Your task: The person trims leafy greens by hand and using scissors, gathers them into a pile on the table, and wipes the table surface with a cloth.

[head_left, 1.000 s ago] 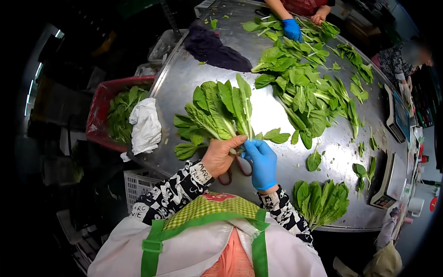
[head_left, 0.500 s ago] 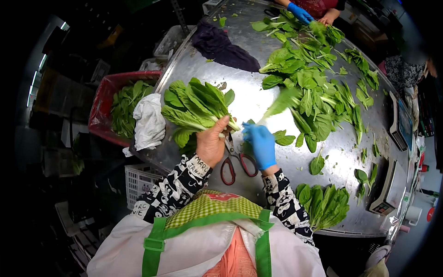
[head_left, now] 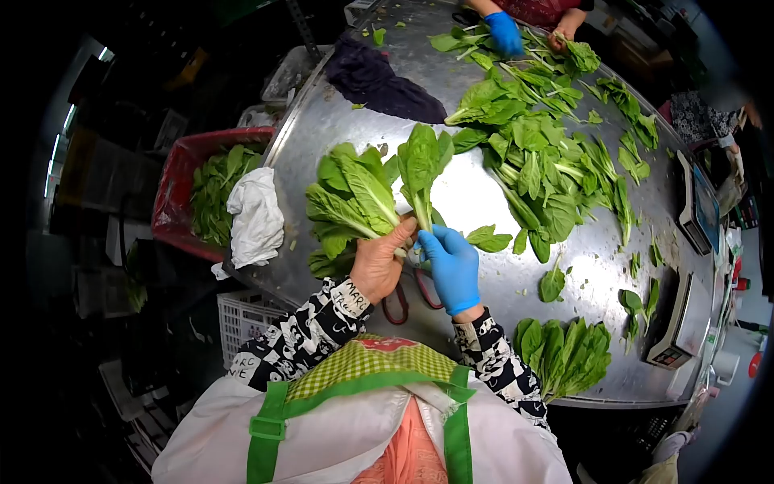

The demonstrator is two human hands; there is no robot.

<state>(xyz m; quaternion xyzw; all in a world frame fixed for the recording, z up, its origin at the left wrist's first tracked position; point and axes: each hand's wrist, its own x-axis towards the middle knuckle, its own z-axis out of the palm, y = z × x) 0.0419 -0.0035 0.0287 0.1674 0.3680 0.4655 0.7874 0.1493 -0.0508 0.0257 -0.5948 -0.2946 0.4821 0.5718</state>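
Note:
My bare left hand (head_left: 379,264) is closed around the stems of a bunch of leafy greens (head_left: 355,192), leaves pointing away from me. Close against it, my blue-gloved right hand (head_left: 451,270) pinches the stem of a separate leafy stalk (head_left: 421,165), held upright beside the bunch. Red-handled scissors (head_left: 397,305) lie on the metal table under my hands, their blades mostly hidden. More leaves show on the tabletop beneath the bunch.
A large pile of greens (head_left: 548,173) covers the table's middle right; another bunch (head_left: 564,355) lies near the front edge. Left are a red bin (head_left: 173,198) of leaves and a white cloth (head_left: 256,216). A dark cloth (head_left: 379,85), scales (head_left: 676,323) and a co-worker's gloved hand (head_left: 505,34) are farther off.
My right hand has brought the leafy stalk, blurred before, upright against the bunch in my left hand. The bunch has shifted slightly right. Across the table, the co-worker's gloved hand has moved left.

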